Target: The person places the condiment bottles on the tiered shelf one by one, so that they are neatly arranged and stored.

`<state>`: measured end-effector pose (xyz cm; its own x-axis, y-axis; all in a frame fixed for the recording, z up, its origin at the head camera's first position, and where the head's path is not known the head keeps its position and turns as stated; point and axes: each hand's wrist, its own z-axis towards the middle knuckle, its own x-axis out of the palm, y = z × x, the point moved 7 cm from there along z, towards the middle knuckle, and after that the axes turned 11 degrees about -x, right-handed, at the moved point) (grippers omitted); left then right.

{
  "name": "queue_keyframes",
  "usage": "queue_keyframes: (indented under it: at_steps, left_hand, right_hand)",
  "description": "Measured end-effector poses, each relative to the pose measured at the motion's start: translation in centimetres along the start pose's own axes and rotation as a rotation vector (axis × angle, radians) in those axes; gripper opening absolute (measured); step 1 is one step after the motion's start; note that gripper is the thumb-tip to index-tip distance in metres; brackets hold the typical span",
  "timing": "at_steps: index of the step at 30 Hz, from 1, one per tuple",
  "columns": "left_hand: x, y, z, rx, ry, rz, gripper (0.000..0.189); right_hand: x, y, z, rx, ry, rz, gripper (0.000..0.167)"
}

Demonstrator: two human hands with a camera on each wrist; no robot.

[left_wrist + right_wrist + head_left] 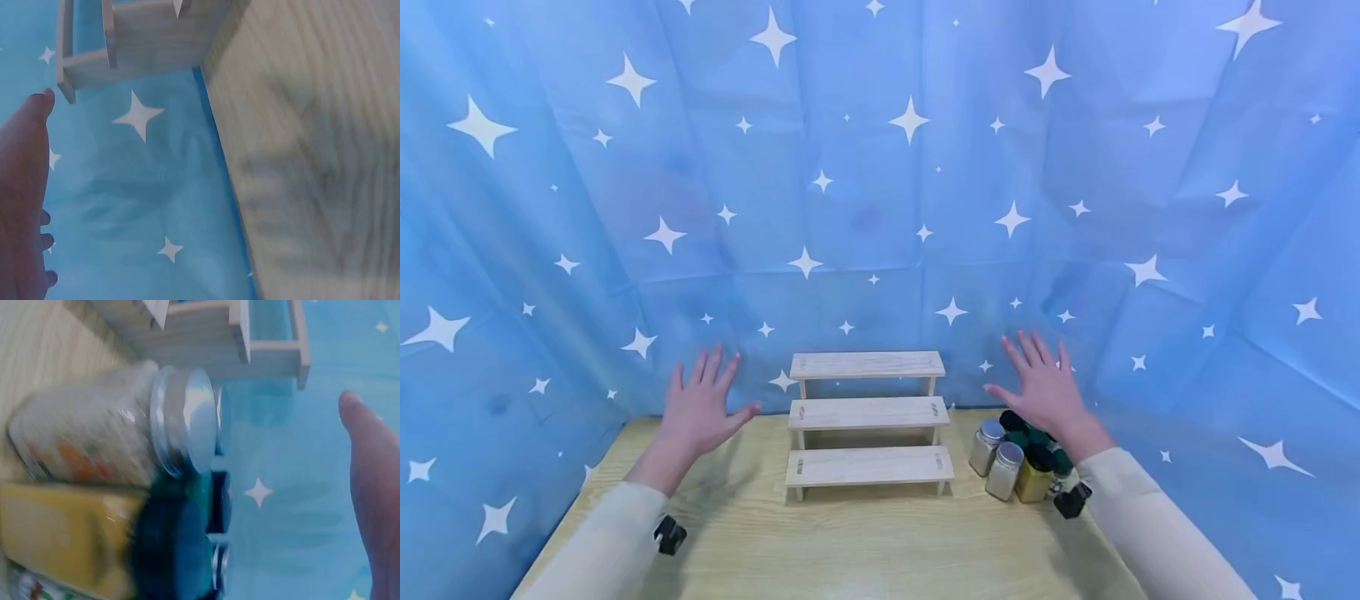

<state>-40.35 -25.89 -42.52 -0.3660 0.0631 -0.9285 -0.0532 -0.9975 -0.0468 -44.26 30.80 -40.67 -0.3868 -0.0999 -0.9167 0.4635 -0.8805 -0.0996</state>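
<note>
Left hand [698, 414] and right hand [1047, 396]: fingers spread wide, holding nothing, either side of the three-tier wooden stand [870, 414]. Jars [1003, 477] sit clustered on the table [850, 554] right of the stand, near my right hand. Tight pack, so I'd pinch an outer silver-lidded jar [982, 455] below its lid and lift straight; dragging sideways could tip neighbours.

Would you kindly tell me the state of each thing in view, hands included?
Left hand: spread, holding nothing.
Right hand: spread, holding nothing.
Wooden shelf: standing upright, touched by neither hand.
Front silver-lidded jar: upright, lid on.
Rear silver-lidded jar: upright, lid on.
Yellow container: upright, dark lid on.
Dark green tops: bodies mostly hidden, state unclear.
Starry curtain: hanging, creased.
</note>
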Motion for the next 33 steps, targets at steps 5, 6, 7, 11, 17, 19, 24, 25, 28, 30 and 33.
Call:
queue_keyframes:
  at_steps: [5, 6, 7, 11, 17, 19, 24, 25, 28, 30, 33]
  left_hand:
    - [0.1, -0.9, -2.6, 0.018, -0.035, -0.088, 0.106]
    - [0.1, -1.0, -3.1, 0.021, -0.036, -0.107, 0.106]
    - [0.3, -1.1, -3.6, 0.024, -0.038, -0.124, 0.106]
    - [1.4, -1.5, -5.2, 0.045, -0.033, -0.181, 0.103]
    - [3.4, -2.6, -7.2, 0.076, -0.057, -0.291, 0.092]
    - [4.0, -3.1, -7.7, 0.079, -0.055, -0.337, 0.091]
    - [6.0, -4.2, -8.2, 0.081, -0.006, -0.424, 0.092]
    - [6.4, -4.4, -8.3, 0.080, 0.009, -0.437, 0.092]
    - [7.6, -5.0, -8.4, 0.073, 0.063, -0.483, 0.093]
    - [8.4, -5.2, -8.5, 0.065, 0.100, -0.513, 0.093]
    - [9.2, -5.7, -8.4, 0.048, 0.153, -0.560, 0.092]
  right_hand:
    - [-0.3, 2.0, -3.1, -0.024, -0.058, 0.042, 0.099]
    - [-0.5, 2.4, -3.7, -0.030, -0.074, 0.053, 0.097]
    - [-0.6, 2.8, -4.3, -0.031, -0.087, 0.065, 0.095]
    - [-0.7, 4.3, -6.4, -0.026, -0.148, 0.139, 0.088]
    - [-0.1, 6.3, -9.3, -0.002, -0.260, 0.239, 0.074]
    - [0.0, 6.9, -9.9, 0.012, -0.266, 0.263, 0.072]
    - [0.0, 7.9, -10.9, 0.045, -0.283, 0.277, 0.066]
    - [0.1, 8.0, -11.1, 0.048, -0.290, 0.271, 0.064]
    - [0.5, 8.2, -11.7, 0.057, -0.309, 0.260, 0.062]
    - [0.8, 8.2, -11.9, 0.068, -0.310, 0.250, 0.060]
    - [1.5, 8.1, -12.0, 0.089, -0.288, 0.233, 0.059]
